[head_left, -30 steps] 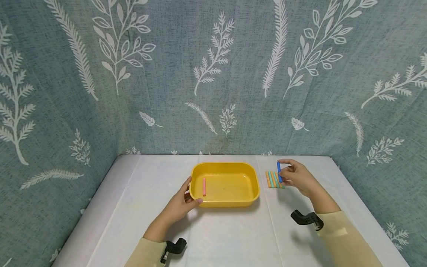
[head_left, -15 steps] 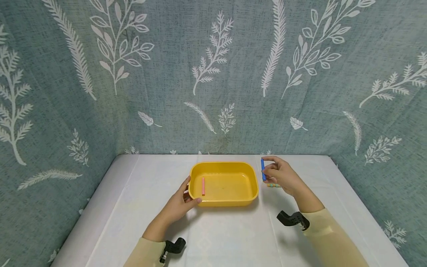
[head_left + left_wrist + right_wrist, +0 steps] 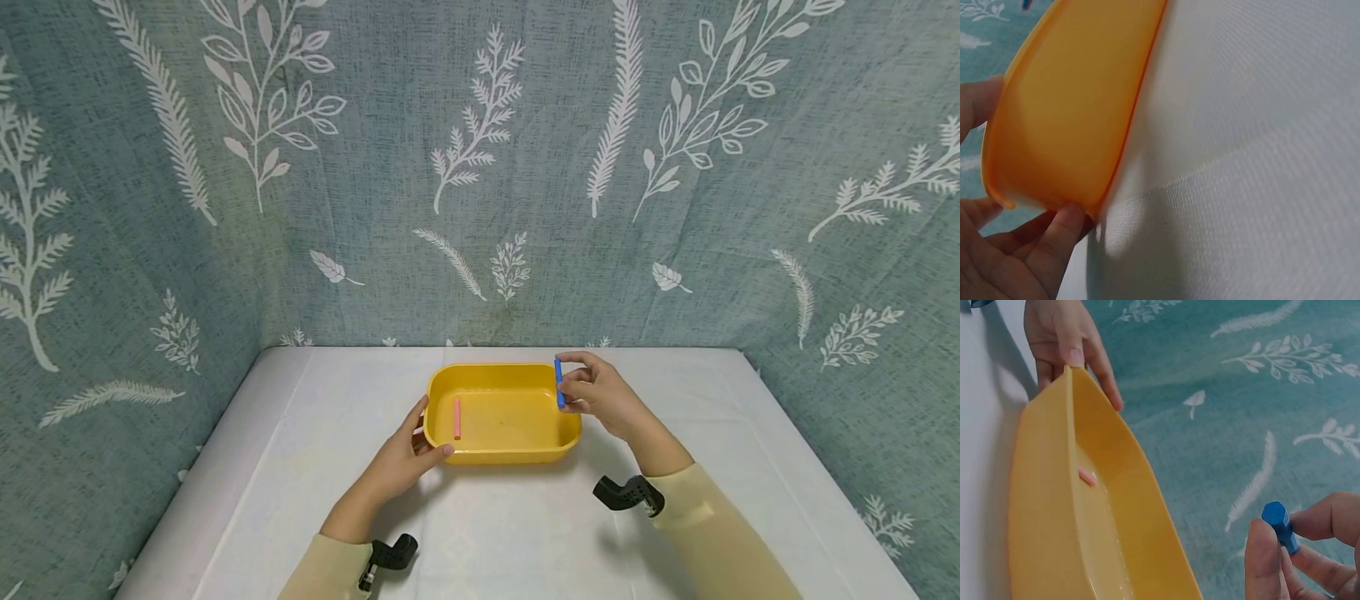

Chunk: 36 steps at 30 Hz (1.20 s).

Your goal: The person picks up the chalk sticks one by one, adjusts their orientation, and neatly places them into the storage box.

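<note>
1. L wrist view: yellow tray cut off at top, inside hidden; R wrist view crops its bottom part.
2. Tray has 1 pink stick, nr L end.
3. Blue stick: slim, six-sided tip, at tray's R end; exact ht unclear.
4. L hand grips tray's L end; R hand pinches blue stick.

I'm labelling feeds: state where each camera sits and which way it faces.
Head: worn there, facing forward and down at the yellow tray; left hand and right hand show.
Left wrist: worn there, facing the tray and tabletop; left hand shows.
Right wrist: worn there, facing blue stick and tray; both hands show.
Head and right wrist share the pink stick.
</note>
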Tool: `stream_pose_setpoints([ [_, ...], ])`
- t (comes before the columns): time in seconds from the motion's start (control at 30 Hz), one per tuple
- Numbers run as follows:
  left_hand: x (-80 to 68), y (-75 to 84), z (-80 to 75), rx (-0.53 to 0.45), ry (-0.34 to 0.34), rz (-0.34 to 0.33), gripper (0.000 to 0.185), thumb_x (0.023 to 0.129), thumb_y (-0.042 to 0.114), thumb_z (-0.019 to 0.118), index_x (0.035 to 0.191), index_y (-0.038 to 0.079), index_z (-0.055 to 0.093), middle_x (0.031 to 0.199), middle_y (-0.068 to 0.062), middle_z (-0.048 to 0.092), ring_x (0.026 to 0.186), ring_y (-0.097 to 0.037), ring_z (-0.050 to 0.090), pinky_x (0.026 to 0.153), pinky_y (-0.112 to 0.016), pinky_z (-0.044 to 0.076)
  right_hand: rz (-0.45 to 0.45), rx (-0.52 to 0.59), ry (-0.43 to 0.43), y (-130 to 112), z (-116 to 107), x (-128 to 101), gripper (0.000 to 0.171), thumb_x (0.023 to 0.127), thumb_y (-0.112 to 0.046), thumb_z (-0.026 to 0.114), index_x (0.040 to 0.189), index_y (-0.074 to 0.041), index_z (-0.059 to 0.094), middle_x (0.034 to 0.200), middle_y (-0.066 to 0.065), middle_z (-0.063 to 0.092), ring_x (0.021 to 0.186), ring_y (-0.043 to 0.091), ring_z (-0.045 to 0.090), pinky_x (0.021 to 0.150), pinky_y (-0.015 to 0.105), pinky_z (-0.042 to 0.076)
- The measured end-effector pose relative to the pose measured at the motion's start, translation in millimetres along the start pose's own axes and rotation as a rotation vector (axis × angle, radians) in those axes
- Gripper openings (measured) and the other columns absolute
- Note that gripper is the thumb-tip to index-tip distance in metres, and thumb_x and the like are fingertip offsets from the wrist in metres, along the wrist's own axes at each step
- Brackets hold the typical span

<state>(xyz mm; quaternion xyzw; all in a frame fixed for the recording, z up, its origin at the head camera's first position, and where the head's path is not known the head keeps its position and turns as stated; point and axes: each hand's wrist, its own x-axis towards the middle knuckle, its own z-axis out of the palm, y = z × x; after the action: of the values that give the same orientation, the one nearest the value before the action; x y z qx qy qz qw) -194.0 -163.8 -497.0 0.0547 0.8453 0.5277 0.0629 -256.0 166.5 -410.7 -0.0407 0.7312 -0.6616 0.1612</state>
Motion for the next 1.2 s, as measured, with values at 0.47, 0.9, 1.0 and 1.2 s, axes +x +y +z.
stream_pose_setpoints([
  [0.47, -0.1, -1.5, -0.3, -0.018, -0.006, 0.013, 0.097, 0.091, 0.033, 0.076, 0.162, 0.017, 0.012, 0.155, -0.019, 0.038, 0.132, -0.033, 0.052, 0.106, -0.044, 0.047, -0.012, 0.049, -0.074, 9, 26, 18, 0.058, 0.097, 0.002, 0.060, 0.149, -0.002, 0.037, 0.094, 0.009, 0.061, 0.077, 0.019, 0.063, 0.077, 0.034, 0.061],
  [0.9, 0.0, -0.5, 0.2, 0.003, -0.001, 0.001, 0.098, 0.090, 0.036, 0.076, 0.163, 0.018, 0.013, 0.155, -0.018, 0.037, 0.131, -0.032, 0.053, 0.106, -0.044, 0.046, 0.005, 0.058, -0.090, 7, 56, 34, 0.055, 0.096, 0.004, 0.060, 0.148, -0.005, 0.042, 0.093, 0.011, 0.059, 0.075, 0.020, 0.063, 0.069, 0.029, 0.060],
  [1.0, 0.6, -0.7, 0.6, -0.001, -0.002, -0.005, 0.098, 0.090, 0.035, 0.076, 0.163, 0.020, 0.012, 0.156, -0.017, 0.037, 0.132, -0.032, 0.053, 0.106, -0.043, 0.047, 0.023, 0.054, -0.083, 6, 63, 38, 0.055, 0.096, 0.004, 0.062, 0.146, -0.007, 0.044, 0.095, 0.012, 0.061, 0.075, 0.020, 0.063, 0.070, 0.031, 0.061],
  [1.2, 0.7, -0.5, 0.7, 0.004, 0.001, -0.013, 0.097, 0.091, 0.035, 0.076, 0.163, 0.019, 0.012, 0.156, -0.018, 0.037, 0.131, -0.033, 0.053, 0.105, -0.043, 0.047, 0.057, 0.010, -0.094, 10, 79, 48, 0.055, 0.095, 0.004, 0.063, 0.146, -0.005, 0.045, 0.098, 0.015, 0.063, 0.073, 0.021, 0.063, 0.079, 0.044, 0.061],
])
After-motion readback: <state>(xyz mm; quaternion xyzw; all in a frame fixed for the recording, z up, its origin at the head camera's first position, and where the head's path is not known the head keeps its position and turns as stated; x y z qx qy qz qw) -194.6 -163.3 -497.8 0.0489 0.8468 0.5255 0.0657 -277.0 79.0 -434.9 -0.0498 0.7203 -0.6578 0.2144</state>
